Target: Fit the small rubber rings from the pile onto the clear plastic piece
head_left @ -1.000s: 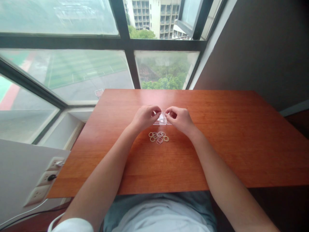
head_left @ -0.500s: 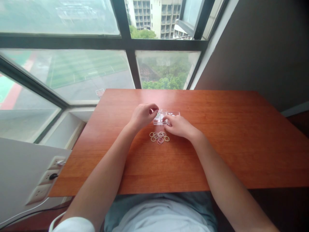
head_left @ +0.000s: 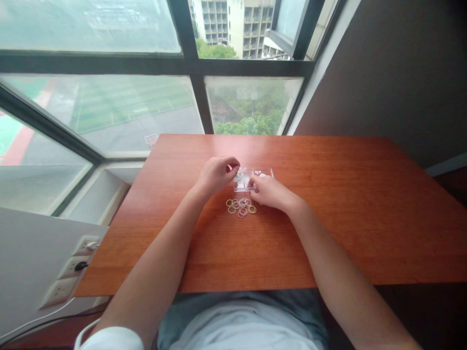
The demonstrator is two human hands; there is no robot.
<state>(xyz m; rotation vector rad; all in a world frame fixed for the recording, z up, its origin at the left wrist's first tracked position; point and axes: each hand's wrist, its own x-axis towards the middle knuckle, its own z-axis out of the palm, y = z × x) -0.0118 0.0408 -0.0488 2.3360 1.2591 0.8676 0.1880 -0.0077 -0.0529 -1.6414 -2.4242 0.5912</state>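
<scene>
A small clear plastic box [head_left: 240,186] with compartments lies on the table between my hands, with a few small things inside that are hard to make out. My left hand [head_left: 218,173] is above its left end, thumb and fingertips pinched together; whatever is in the pinch is too small to tell. My right hand [head_left: 269,190] is closed at the box's near side, its thumb and bent fingers gripping the edge. Just in front of the box, several thin ring-shaped bands [head_left: 241,206], pale yellow, whitish and pink, lie in a loose overlapping cluster.
The brown wooden table [head_left: 346,209] reaches out to both sides. Dark-framed windows [head_left: 199,68] stand behind its far edge. On the wall at the lower left are power sockets [head_left: 71,267] with a black plug and cables.
The clear box has shifted slightly right and toward me, along with my right hand. My left hand and the cluster of bands have stayed in place.
</scene>
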